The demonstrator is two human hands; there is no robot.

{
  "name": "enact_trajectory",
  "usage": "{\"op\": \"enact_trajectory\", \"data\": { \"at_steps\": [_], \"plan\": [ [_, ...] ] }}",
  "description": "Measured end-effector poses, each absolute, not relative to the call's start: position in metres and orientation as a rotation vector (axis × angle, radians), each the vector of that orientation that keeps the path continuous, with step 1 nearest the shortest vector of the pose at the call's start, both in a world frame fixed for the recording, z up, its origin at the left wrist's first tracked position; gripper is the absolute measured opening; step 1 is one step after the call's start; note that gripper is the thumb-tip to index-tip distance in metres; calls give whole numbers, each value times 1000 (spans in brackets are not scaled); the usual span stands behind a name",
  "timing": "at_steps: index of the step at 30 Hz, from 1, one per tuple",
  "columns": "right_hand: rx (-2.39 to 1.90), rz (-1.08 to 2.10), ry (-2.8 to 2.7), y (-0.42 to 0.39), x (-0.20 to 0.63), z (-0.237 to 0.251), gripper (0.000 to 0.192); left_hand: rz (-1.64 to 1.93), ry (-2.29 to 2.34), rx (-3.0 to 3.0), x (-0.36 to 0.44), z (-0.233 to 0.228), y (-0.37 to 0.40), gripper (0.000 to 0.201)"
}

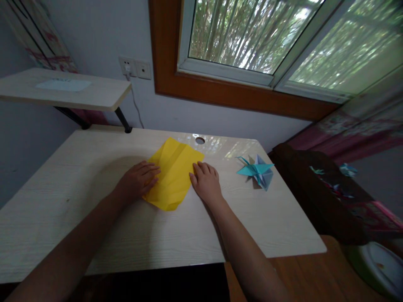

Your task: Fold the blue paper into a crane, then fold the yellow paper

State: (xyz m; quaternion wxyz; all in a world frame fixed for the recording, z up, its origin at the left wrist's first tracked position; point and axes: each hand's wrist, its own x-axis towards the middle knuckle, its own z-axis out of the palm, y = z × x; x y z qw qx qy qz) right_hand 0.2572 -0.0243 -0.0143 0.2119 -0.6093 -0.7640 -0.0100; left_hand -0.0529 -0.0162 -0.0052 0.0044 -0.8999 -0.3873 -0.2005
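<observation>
Two flat, unclenched hands pin a yellow paper sheet (pixel 172 174) mid-desk: left hand (pixel 138 180) on its nine o'clock edge, right hand (pixel 206 181) at three o'clock, seemingly pressing creases flat. A blue folded crane (pixel 256 171) sits clear at three o'clock on the desk (pixel 94 176)
</observation>
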Motion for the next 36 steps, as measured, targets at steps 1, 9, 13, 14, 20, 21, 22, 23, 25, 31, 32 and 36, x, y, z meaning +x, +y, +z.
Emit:
{"op": "enact_trajectory", "data": {
  "at_steps": [1,9,13,14,20,21,22,23,25,31,32,36],
  "plan": [
    [-1714,-52,-2103,-25,257,-13,44,-624,-1217,-2817,-53,-5,-16,38],
    [-1717,-168,-2044,-24,258,-12,36,-444,-1395,-2841,-54,-12,-17,62],
    [-1700,-136,-2061,-22,263,-16,34,-366,-1412,-2881,-53,-15,-17,73],
    [-1689,-115,-2062,-22,265,-17,33,-359,-1409,-2891,-53,-16,-17,73],
    [-1616,4,-1906,-15,275,-14,25,-353,-1317,-2991,-54,-17,-16,69],
    [-1599,12,-1863,-15,276,-14,25,-353,-1276,-3018,-54,-17,-16,68],
    [-1583,19,-1826,-14,278,-14,26,-355,-1227,-3047,-54,-16,-16,68],
    [-1570,25,-1797,-13,280,-14,28,-362,-1178,-3076,-54,-15,-16,68],
    [-1562,38,-1766,-11,283,-16,33,-392,-1090,-3132,-55,-14,-17,69],
    [-1637,63,-1800,-4,293,-27,47,-504,-1031,-3092,-55,-12,-16,74],
    [-1642,71,-1793,-3,294,-28,47,-518,-1045,-3055,-56,-12,-15,74],
    [-1642,151,-1677,-1,297,-29,49,-575,-1152,-2883,-62,-12,-12,67]
  ]
}}
